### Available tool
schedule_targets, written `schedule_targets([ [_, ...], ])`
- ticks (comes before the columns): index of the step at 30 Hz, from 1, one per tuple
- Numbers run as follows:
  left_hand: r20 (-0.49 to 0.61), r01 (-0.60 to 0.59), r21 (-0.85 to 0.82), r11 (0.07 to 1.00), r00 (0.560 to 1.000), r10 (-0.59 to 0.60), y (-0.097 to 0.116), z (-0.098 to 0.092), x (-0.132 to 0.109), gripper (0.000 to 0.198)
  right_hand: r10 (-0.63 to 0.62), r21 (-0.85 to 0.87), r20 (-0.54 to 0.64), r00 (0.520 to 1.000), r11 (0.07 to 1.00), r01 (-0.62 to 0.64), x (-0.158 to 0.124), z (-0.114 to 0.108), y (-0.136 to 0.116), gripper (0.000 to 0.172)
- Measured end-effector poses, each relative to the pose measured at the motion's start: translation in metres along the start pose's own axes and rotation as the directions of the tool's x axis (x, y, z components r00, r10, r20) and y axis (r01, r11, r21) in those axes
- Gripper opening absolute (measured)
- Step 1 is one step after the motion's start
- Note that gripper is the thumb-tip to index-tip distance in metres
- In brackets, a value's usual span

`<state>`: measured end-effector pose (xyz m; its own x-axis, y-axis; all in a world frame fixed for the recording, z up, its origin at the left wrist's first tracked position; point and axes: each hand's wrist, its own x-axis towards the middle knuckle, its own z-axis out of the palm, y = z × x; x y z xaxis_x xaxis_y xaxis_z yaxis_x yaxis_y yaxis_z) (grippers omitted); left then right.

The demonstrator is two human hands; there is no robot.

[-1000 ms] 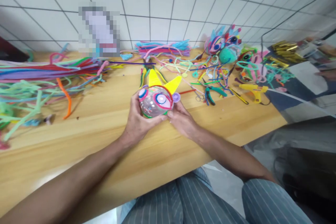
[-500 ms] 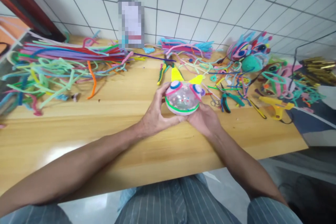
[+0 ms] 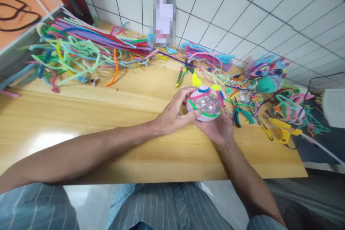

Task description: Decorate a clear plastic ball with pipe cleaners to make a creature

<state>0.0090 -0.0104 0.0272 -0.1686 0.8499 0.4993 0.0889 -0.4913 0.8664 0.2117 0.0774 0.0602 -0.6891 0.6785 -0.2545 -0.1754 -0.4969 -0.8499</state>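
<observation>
A clear plastic ball point(image 3: 209, 102) is held between my two hands just above the table. Pink and green pipe cleaner strips run across it, and blue, white and pink rings form round eyes. Yellow pointed pieces point(image 3: 196, 79) stick up from its far side. My left hand point(image 3: 175, 113) grips the ball's left side, its thumb pressed on the front by the green strip. Underneath and to the right, my right hand point(image 3: 217, 128) supports it; some of those fingers are hidden behind the ball.
Pipe cleaners point(image 3: 78, 55) lie heaped at the left, with another bundle point(image 3: 207, 55) by the tiled wall. Yellow-green pliers point(image 3: 181, 75), teal pliers point(image 3: 242, 115), a yellow cutter point(image 3: 266, 129) and a yellow glue gun point(image 3: 284, 129) surround the ball. Decorated balls point(image 3: 265, 70) stand back right.
The ball has turned in my hands, so one eye now faces up near its middle and the other sits at its right edge. My left thumb has moved onto its front. The camera view has shifted.
</observation>
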Motion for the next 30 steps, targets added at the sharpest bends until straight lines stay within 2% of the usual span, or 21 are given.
schedule_targets([
  [5, 0.003, 0.076, -0.030, 0.997, 0.997, -0.076, -0.003, -0.001, 0.001, 0.066, 0.002, -0.011, 0.000, 1.000, 1.000, -0.002, 0.002, -0.004, 0.003, 0.058],
  [8, 0.010, 0.128, -0.045, 0.991, 0.992, -0.128, -0.007, -0.002, 0.000, 0.069, 0.010, -0.025, 0.016, 1.000, 1.000, -0.010, 0.003, -0.006, 0.005, 0.058],
  [14, -0.030, 0.175, -0.006, 0.985, 0.984, -0.175, -0.010, 0.003, -0.002, 0.107, -0.020, -0.008, -0.021, 1.000, 1.000, 0.019, 0.002, -0.001, 0.012, 0.056],
  [21, -0.126, 0.297, 0.085, 0.951, 0.950, -0.285, -0.011, 0.004, -0.006, 0.130, -0.146, -0.052, -0.145, 0.978, 0.989, 0.140, 0.000, 0.011, 0.032, 0.059],
  [30, -0.130, 0.336, 0.115, 0.935, 0.938, -0.321, -0.015, 0.000, -0.006, 0.129, -0.174, -0.102, -0.115, 0.978, 0.981, 0.163, -0.002, 0.016, 0.033, 0.067],
])
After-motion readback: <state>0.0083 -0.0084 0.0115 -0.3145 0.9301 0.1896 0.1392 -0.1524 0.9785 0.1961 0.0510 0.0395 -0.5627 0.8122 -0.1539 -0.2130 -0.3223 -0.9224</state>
